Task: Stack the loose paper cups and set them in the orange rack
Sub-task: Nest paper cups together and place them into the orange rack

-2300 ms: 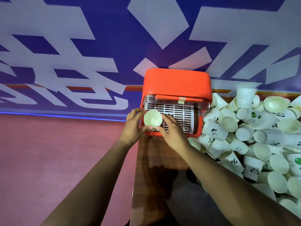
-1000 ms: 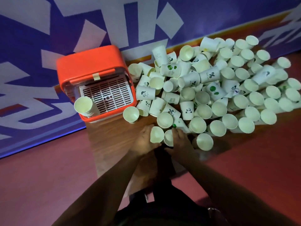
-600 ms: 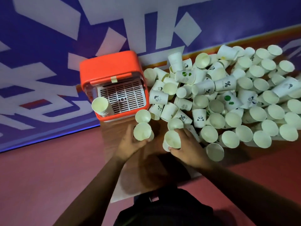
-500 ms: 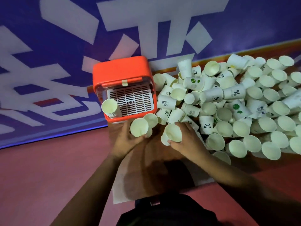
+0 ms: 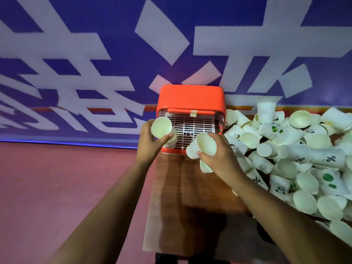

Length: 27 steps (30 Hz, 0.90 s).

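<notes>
Fingers of left hand (image 5: 150, 143) curl round a cup (image 5: 161, 128) at the orange rack (image 5: 190, 98); right hand (image 5: 219, 156) grips two more cups (image 5: 206, 144), seemingly next for nesting.

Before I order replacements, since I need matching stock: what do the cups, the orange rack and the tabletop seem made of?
The cups: thin paper, matte off-white with prints; several rims look dented. The orange rack: moulded plastic, smooth with slight sheen; its white grille looks plastic. The tabletop: brown wood grain, solid or laminate unclear.
</notes>
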Each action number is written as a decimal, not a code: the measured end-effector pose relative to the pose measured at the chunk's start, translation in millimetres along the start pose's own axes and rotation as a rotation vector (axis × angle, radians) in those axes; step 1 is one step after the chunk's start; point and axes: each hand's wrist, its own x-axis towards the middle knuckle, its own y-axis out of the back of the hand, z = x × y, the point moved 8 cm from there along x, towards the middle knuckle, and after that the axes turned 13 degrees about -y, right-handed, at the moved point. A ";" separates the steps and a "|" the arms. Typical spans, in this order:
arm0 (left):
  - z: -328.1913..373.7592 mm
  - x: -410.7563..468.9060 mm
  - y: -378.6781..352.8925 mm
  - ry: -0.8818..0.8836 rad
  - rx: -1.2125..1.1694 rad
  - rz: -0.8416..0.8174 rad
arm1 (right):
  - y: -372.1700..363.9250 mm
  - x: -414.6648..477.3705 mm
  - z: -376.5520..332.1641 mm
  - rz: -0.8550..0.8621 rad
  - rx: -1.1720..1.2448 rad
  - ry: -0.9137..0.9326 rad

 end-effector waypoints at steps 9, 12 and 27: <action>-48.4 1.9 -36.7 0.032 0.228 -0.247 | -14.3 27.4 -5.7 -0.016 0.020 -0.025; -51.8 3.7 -39.3 0.021 0.188 -0.289 | -21.5 37.5 -24.0 0.011 0.094 0.013; -40.6 13.3 -1.7 -0.027 -0.213 -0.208 | -101.8 59.9 -77.3 -0.081 -0.101 0.257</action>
